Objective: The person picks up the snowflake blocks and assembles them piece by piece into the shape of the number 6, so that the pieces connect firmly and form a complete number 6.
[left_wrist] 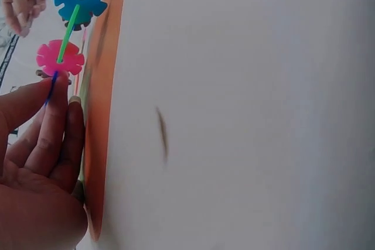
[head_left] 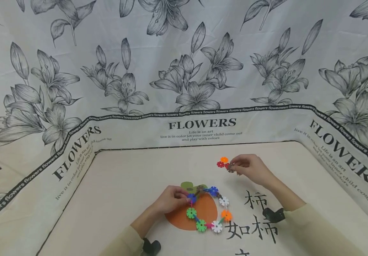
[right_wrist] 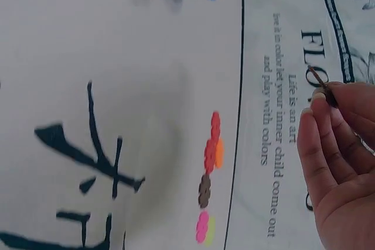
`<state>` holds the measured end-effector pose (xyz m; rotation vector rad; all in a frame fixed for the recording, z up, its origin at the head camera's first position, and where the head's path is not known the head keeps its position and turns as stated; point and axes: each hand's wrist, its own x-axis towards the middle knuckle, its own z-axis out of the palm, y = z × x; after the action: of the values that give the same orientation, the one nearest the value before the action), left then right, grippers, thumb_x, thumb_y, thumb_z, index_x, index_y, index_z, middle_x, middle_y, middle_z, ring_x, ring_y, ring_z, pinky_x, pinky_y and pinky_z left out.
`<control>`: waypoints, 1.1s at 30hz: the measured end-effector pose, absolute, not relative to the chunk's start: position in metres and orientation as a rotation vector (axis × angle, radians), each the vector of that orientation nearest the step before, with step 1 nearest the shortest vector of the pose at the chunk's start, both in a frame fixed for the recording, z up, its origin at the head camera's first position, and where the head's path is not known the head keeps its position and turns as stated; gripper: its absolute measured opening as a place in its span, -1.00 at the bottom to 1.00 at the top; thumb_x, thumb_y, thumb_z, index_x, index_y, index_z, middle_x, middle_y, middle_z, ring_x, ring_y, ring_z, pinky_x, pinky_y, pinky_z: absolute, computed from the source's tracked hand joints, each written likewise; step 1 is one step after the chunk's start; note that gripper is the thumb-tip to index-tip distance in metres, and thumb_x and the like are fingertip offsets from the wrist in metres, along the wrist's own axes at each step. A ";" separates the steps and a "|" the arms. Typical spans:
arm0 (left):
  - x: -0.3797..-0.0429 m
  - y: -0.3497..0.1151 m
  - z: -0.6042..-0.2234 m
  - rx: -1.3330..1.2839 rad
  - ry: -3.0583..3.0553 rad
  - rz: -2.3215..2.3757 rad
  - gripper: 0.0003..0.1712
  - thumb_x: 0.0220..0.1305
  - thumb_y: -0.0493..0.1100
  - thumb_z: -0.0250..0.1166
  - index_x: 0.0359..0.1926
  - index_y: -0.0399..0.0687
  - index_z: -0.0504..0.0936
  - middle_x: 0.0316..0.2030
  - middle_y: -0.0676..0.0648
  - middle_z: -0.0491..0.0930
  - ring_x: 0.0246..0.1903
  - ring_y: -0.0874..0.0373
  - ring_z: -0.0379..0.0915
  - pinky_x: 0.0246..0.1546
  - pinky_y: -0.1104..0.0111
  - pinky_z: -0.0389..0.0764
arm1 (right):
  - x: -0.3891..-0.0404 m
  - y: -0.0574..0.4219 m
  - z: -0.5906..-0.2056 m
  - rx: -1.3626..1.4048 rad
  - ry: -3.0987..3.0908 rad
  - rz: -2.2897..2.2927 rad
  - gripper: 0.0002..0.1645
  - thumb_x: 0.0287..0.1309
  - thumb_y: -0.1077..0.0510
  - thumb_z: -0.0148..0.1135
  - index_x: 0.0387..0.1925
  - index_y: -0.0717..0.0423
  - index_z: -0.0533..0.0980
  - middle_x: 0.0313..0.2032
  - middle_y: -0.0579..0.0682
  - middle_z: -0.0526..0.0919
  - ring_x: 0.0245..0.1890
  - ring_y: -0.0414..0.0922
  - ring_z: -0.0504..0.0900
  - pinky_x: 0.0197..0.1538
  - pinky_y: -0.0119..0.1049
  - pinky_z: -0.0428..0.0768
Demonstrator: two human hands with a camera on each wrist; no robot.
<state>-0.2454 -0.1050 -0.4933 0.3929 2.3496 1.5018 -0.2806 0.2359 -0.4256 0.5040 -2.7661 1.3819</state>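
A ring of linked snowflake discs (head_left: 201, 225) in green, white, orange, blue and other colours hangs or lies in front of the printed persimmon. My left hand (head_left: 169, 201) pinches a blue snowflake disc (head_left: 192, 198) at the ring's left side. In the left wrist view, thumb and fingertips hold that disc edge-on, beside a pink disc (left_wrist: 60, 57) in the chain. My right hand (head_left: 251, 169) is farther back, pinching a brown snowflake disc (right_wrist: 331, 98) between thumb and fingers. Loose red discs (head_left: 220, 164) and an orange disc (head_left: 224, 160) lie near it on the table.
In the right wrist view, another brown disc (right_wrist: 204, 191), a pink disc (right_wrist: 202, 226) and a yellow-green disc (right_wrist: 211, 230) lie loose. The cream tabletop (head_left: 132, 170) bears a printed orange persimmon (head_left: 179, 220) and black characters. Flower-printed cloth (head_left: 196, 71) rises around the table.
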 end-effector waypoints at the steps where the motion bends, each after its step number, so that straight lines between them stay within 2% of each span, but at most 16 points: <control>1: -0.246 -0.105 -0.494 0.390 2.337 1.512 -0.78 0.34 -0.18 0.40 -0.07 -0.21 0.71 -0.38 0.01 0.70 -0.28 0.18 0.56 -0.19 0.42 0.57 | -0.279 0.230 -0.424 0.531 -2.761 1.395 -0.78 0.35 0.24 0.30 -0.02 0.22 0.65 -0.20 0.03 0.77 -0.23 0.09 0.72 -0.17 -0.22 0.70; 5: -0.251 -0.107 -0.494 0.394 2.294 1.560 -0.80 0.34 -0.19 0.39 -0.08 -0.21 0.70 -0.38 -0.01 0.70 -0.26 0.17 0.55 -0.17 0.41 0.55 | -0.274 0.211 -0.420 0.620 -2.744 1.440 -0.78 0.30 0.27 0.33 -0.04 0.24 0.65 -0.24 0.03 0.76 -0.29 0.05 0.72 -0.21 -0.26 0.69; 11: -0.256 -0.108 -0.498 0.401 2.243 1.606 -0.79 0.37 -0.19 0.37 -0.05 -0.21 0.68 -0.35 0.00 0.69 -0.22 0.16 0.55 -0.13 0.43 0.55 | -0.271 0.184 -0.423 0.667 -2.742 1.583 -0.78 0.29 0.25 0.34 -0.07 0.26 0.66 -0.26 0.07 0.76 -0.28 0.15 0.73 -0.17 -0.18 0.72; 18: -0.260 -0.106 -0.498 0.388 2.189 1.644 -0.77 0.38 -0.20 0.35 -0.03 -0.24 0.67 -0.32 -0.03 0.69 -0.22 0.14 0.55 -0.14 0.41 0.55 | -0.269 0.151 -0.425 0.697 -2.790 1.576 -0.83 0.28 0.23 0.34 -0.13 0.22 0.68 -0.32 0.05 0.74 -0.37 -0.04 0.71 -0.22 -0.23 0.70; 25: -0.263 -0.106 -0.497 0.352 2.165 1.651 -0.77 0.37 -0.20 0.36 -0.03 -0.24 0.67 -0.33 -0.04 0.69 -0.22 0.13 0.54 -0.10 0.37 0.52 | -0.277 0.124 -0.426 0.771 -2.858 1.444 -0.88 0.25 0.26 0.35 -0.22 0.24 0.70 -0.37 0.02 0.74 -0.48 -0.10 0.67 -0.34 -0.27 0.68; 33: -0.261 -0.104 -0.501 0.341 2.160 1.649 -0.77 0.38 -0.20 0.35 -0.04 -0.24 0.64 -0.34 -0.04 0.69 -0.26 0.14 0.55 -0.16 0.39 0.55 | -0.285 0.112 -0.428 0.717 -2.938 1.351 -0.90 0.22 0.26 0.39 -0.26 0.21 0.74 -0.37 -0.05 0.73 -0.44 -0.15 0.62 -0.29 -0.27 0.68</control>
<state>-0.2611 -0.1043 -0.5011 0.3413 2.1603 1.6491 -0.2851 0.1117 -0.4278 0.7169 -2.9383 1.3508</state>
